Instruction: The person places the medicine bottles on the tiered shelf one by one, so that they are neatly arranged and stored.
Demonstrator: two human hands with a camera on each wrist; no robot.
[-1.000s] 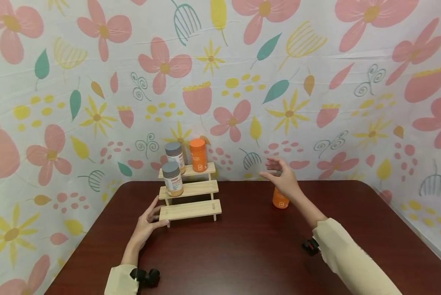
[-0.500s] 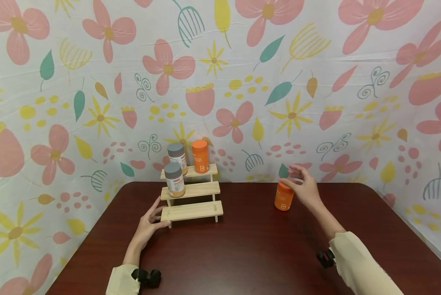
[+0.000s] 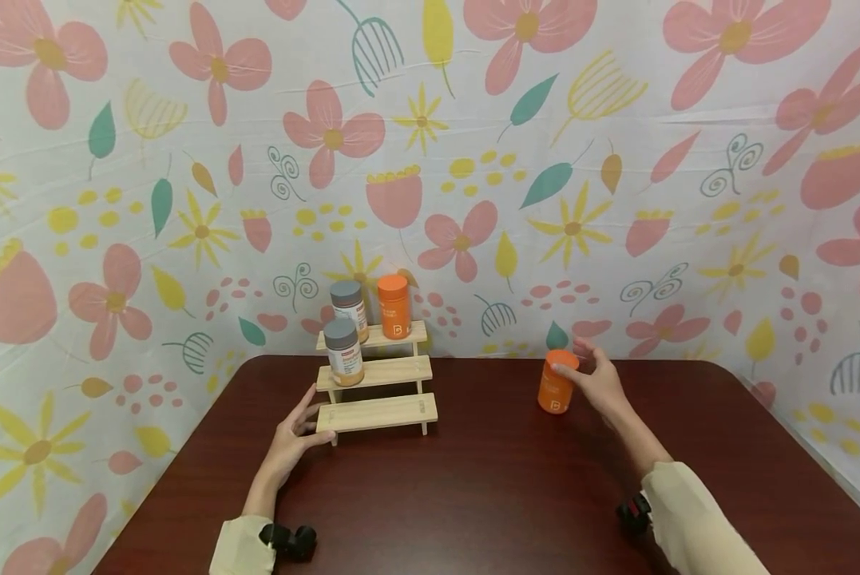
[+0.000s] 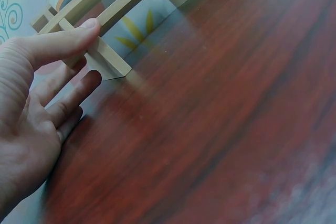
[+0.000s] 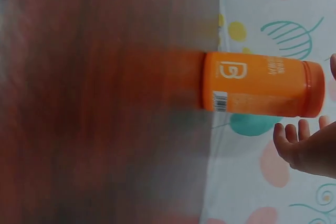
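At the left end of a three-step wooden stand (image 3: 377, 412), my left hand (image 3: 284, 447) pinches the lowest step. In the left wrist view the thumb (image 4: 73, 38) lies on the step's end, an index finger behind it, and the other fingers reach past loosely. An orange bottle (image 3: 555, 391) with an orange lid stands upright on the table at right. My right hand (image 3: 604, 390) is around its lid, thumb overlapping the lid in the head view. The right wrist view shows its fingers (image 5: 291, 140) spread beside the bottle with a gap.
Another orange bottle (image 3: 394, 307) and a grey-lidded bottle (image 3: 358, 315) stand on the top step. A second grey-lidded bottle (image 3: 344, 355) is on the middle step. A floral cloth (image 3: 473, 160) hangs behind the dark wooden table (image 3: 458, 495).
My right hand has moved from above and in front of the orange bottle to its right side, then closed in around the lid. The left hand keeps its place on the stand.
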